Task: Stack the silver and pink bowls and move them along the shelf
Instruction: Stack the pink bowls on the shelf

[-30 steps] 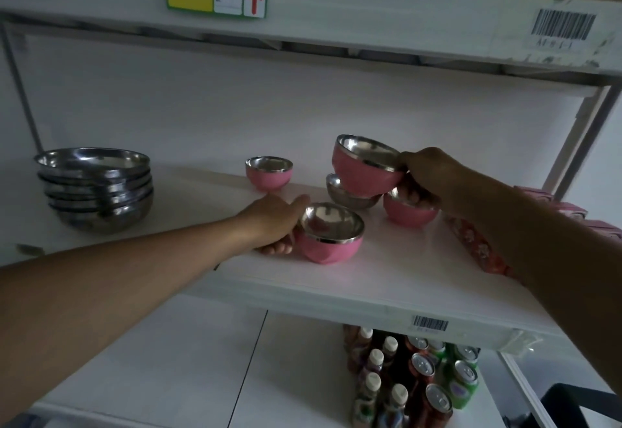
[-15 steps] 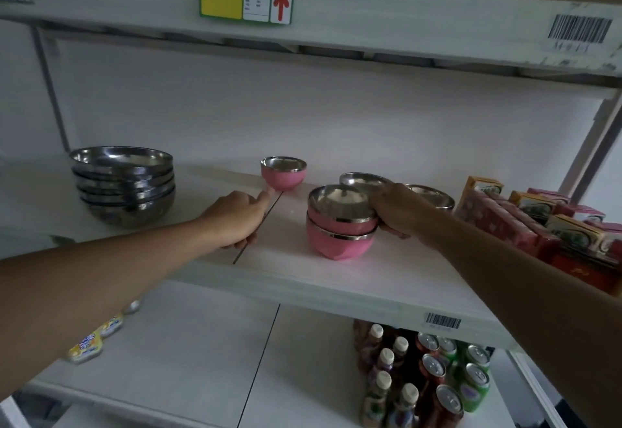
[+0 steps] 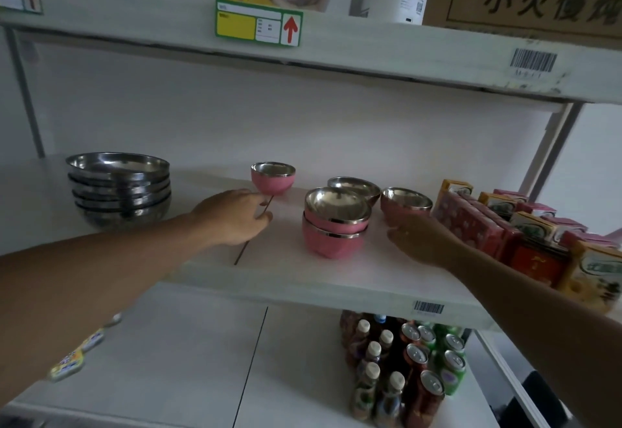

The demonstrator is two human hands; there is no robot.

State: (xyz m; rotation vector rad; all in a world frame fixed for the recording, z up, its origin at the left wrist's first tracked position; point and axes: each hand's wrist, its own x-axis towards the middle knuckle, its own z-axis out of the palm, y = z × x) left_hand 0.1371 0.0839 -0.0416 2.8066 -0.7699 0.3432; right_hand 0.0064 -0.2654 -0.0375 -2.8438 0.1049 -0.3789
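Pink bowls (image 3: pixel 333 232) with silver insides sit on a white shelf (image 3: pixel 303 279).

Landmark: the two stacked pink bowls (image 3: pixel 333 225) at mid-shelf
Pink bowls: four — two in that stack, one (image 3: pixel 273 177) behind and left of it, one (image 3: pixel 405 204) just right
Small silver bowl: one (image 3: pixel 353 186), right behind the stack
Large silver bowls: one pile (image 3: pixel 119 188) far left, about five
Hands: two
Barcode labels: two
Red-arrow tags: two
Bottles and cans below: too crowded to count

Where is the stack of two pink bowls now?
In the head view, the stack of two pink bowls stands on the middle shelf, between the left hand and right hand, just before a silver bowl.
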